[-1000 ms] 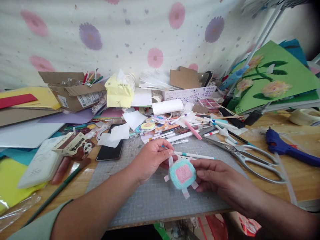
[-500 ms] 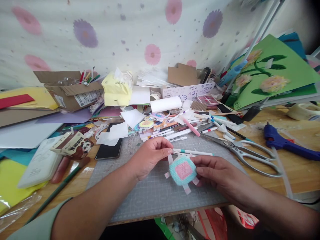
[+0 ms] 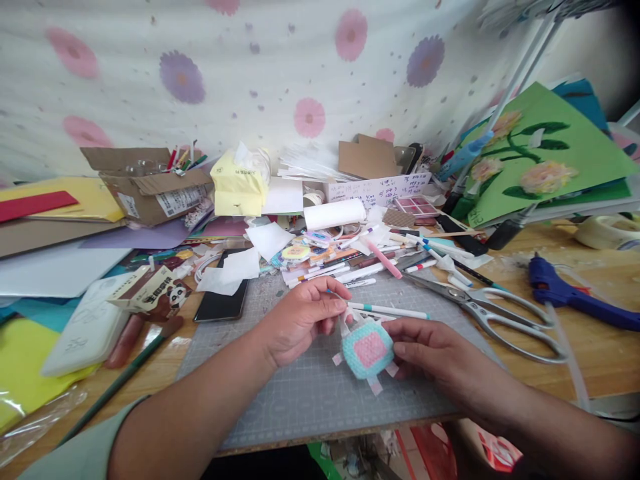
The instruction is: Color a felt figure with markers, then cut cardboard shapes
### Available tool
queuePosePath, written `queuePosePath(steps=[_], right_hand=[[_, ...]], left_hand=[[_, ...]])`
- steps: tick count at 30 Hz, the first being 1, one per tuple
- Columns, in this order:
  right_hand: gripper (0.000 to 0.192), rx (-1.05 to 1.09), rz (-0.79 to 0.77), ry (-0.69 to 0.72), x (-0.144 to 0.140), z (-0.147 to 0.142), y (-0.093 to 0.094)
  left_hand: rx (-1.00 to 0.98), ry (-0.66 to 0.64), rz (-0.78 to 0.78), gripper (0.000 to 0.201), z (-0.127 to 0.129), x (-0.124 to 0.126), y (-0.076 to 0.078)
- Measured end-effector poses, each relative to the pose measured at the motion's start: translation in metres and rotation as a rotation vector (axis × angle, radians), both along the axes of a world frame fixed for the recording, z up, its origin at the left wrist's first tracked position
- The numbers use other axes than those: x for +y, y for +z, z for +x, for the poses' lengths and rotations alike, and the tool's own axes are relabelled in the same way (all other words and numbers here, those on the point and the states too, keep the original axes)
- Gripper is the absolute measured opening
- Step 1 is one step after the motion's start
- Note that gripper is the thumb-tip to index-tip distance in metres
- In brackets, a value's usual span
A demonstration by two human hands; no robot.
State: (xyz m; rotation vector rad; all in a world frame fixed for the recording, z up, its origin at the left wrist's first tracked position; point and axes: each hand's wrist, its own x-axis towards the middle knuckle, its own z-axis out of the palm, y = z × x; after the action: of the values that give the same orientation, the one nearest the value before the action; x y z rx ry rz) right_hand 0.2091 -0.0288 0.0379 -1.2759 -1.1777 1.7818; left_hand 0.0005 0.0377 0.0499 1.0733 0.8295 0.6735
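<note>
My right hand (image 3: 425,347) pinches the right edge of a small padded craft piece (image 3: 369,351), turquoise around a pink rectangle. Pale paper tabs stick out around its rim, some of them under my right fingers. At its upper left corner, the closed fingertips of my left hand (image 3: 305,313) are on a pale tab (image 3: 345,325); the fingers partly cover it. Just behind both hands lies a white marker with teal bands (image 3: 390,310). Below is a grey cutting mat (image 3: 285,407).
Large silver scissors (image 3: 493,310) and a blue glue gun (image 3: 575,293) lie to the right. Several pens and paper scraps (image 3: 270,240) crowd the back of the mat. On the left are a black phone (image 3: 220,303), a panda box (image 3: 150,293) and a green-handled brush (image 3: 120,383).
The view has shifted slightly, so most things sit a little lower. The tab at the upper left now looks bent in toward the piece, close to my left fingertips. My right hand keeps its grip.
</note>
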Motion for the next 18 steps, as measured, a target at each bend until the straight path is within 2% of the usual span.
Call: queuePosePath(steps=[6, 12, 18], right_hand=[[0.024, -0.009, -0.005, 0.004, -0.0008, -0.0013, -0.0008], [0.024, -0.001, 0.002, 0.029, -0.0003, -0.0032, 0.0022], [0.023, -0.024, 0.001, 0.028, -0.0011, -0.0036, 0.0047]], left_hand=[[0.022, -0.034, 0.072, 0.03, 0.0004, -0.0027, 0.001], [0.133, -0.03, 0.178, 0.019, 0.0002, -0.0039, 0.0003], [0.178, -0.064, 0.169, 0.015, -0.0001, -0.0036, 0.0012]])
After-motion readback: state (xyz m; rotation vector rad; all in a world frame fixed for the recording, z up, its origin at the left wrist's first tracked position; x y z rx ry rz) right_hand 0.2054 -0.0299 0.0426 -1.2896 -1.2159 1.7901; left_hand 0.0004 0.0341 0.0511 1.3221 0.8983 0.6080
